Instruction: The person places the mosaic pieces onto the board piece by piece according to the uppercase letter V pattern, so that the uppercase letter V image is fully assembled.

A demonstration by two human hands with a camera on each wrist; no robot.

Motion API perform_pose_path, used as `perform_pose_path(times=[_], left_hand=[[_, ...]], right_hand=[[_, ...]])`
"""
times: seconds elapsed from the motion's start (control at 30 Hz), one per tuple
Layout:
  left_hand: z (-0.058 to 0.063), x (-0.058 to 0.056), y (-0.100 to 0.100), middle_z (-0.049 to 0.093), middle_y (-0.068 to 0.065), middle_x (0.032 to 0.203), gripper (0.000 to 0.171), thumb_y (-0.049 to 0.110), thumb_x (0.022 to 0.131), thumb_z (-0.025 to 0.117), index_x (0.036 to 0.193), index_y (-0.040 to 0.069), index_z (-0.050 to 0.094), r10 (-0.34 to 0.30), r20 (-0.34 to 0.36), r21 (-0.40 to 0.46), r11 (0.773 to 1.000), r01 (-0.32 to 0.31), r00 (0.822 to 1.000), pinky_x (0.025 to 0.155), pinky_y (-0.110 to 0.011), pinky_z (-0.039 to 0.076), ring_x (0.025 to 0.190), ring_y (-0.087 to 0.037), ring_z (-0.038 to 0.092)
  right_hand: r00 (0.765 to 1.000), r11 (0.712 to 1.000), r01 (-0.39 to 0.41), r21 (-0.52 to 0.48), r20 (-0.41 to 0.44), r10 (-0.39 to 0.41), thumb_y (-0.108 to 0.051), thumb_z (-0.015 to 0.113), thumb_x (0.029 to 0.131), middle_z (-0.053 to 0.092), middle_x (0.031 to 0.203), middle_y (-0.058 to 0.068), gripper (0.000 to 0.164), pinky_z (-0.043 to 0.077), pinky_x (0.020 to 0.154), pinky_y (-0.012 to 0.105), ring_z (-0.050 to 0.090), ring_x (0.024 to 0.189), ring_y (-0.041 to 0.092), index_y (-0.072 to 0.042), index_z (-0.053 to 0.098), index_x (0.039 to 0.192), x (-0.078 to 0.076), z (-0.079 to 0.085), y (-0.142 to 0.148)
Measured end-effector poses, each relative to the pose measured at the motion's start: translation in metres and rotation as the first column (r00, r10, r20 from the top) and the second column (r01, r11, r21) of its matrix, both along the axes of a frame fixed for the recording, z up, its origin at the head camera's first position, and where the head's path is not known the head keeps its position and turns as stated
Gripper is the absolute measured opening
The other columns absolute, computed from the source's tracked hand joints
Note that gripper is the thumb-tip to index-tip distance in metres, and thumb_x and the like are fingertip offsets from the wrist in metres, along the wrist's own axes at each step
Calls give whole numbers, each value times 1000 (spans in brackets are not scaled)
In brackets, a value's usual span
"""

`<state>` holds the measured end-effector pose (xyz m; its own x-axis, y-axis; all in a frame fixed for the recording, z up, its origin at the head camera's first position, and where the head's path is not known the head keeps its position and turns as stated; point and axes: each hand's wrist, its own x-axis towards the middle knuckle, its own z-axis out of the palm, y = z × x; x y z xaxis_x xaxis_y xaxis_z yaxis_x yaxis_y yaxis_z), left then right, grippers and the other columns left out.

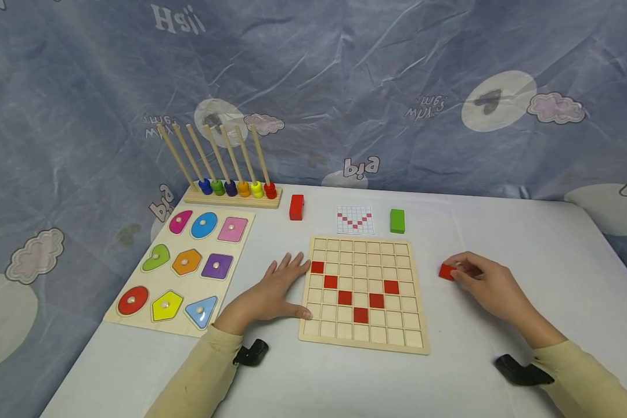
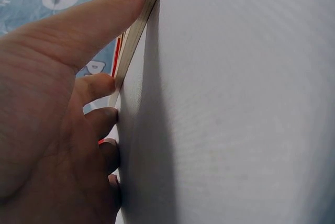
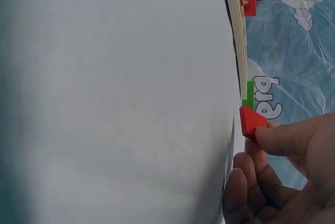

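A wooden grid board (image 1: 347,255) lies in the middle of the white table, with several red square tiles (image 1: 360,315) set in its cells in a slanting V. My left hand (image 1: 271,293) rests at the board's left edge, fingers spread and fairly straight, the thumb on the lower left rim. In the left wrist view the thumb (image 2: 99,22) lies against the board's side. Right of the board, my right hand (image 1: 488,284) pinches a red square tile (image 3: 252,123) between thumb and fingers, close over the table. Behind the board lies a pattern card (image 1: 355,220) printed with red squares.
A red block (image 1: 296,207) and a green block (image 1: 397,221) stand behind the board, either side of the card. On the left lie a shape puzzle board (image 1: 188,293) and a peg stand (image 1: 232,200) with coloured rings. A patterned cloth (image 1: 376,104) hangs behind the table.
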<state>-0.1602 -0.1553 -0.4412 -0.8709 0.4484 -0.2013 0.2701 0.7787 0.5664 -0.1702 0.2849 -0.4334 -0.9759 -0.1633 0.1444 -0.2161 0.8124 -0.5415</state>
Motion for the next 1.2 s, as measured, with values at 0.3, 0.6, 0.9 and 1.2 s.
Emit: perform_pose_path(times=[0.3,0.6,0.9,1.2], left_hand=[[1,0,0,15,-5,170,112,49,73,89,162,15,30,-6,-4,1,1000,6,1000,126,-47,-3,157,-27,-1],[1,0,0,15,-5,170,112,49,73,89,162,15,30,-5,-2,6,1000,5,1000,126,-47,-3,157,-28,-1],[0,0,0,16,-5,170,111,48,73,89,162,15,30,-7,-6,1,1000,7,1000,126,-47,-3,157,-27,-1],[1,1,0,15,-5,170,111,48,74,89,162,15,30,-2,2,3,1000,2,1000,126,-46,-3,157,-27,-1]], right_hand=[[999,998,-39,-45,22,40,-19,68,99,72,105,7,16,51,67,26,63,88,22,-17,73,114,0,3,-11],[996,994,-72,-87,46,76,-22,69,99,74,105,1,14,51,70,24,63,87,18,-20,74,112,-2,6,-29],[991,988,-101,-114,80,110,-20,70,99,73,103,-2,15,51,74,26,63,88,18,-21,74,113,-2,5,-44],[989,988,-109,-106,93,119,-14,71,97,73,103,-2,14,52,74,28,63,86,17,-21,74,110,-5,2,-54]])
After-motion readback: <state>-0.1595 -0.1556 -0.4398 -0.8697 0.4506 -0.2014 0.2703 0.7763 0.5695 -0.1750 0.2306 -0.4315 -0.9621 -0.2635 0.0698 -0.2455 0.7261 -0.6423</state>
